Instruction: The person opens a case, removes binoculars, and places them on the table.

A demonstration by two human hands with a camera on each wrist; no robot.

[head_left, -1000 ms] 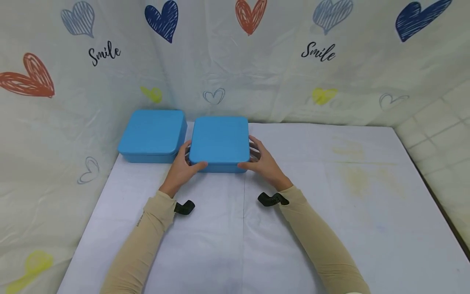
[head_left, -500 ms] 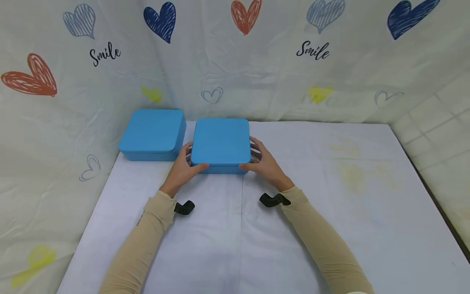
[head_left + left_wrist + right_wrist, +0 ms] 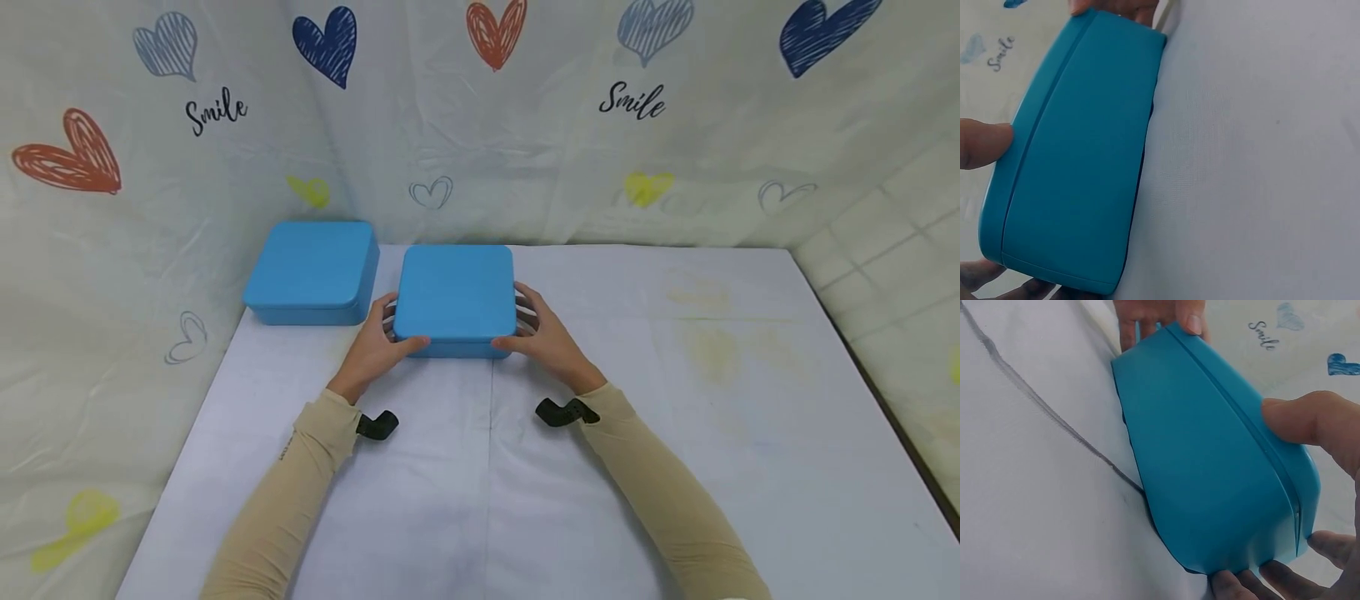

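Backdrop (image 3: 480,125) reads "Smile" (twice); your left grip (image 3: 372,344) and right grip (image 3: 549,344) curl round the blue box (image 3: 455,293), near edge crosswise.

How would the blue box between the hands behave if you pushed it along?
The blue box looks stiff, showing no dent where the left hand and right hand grip it. Low and broad, it would probably slide rather than tip or roll. Its smooth sides might be slippery.
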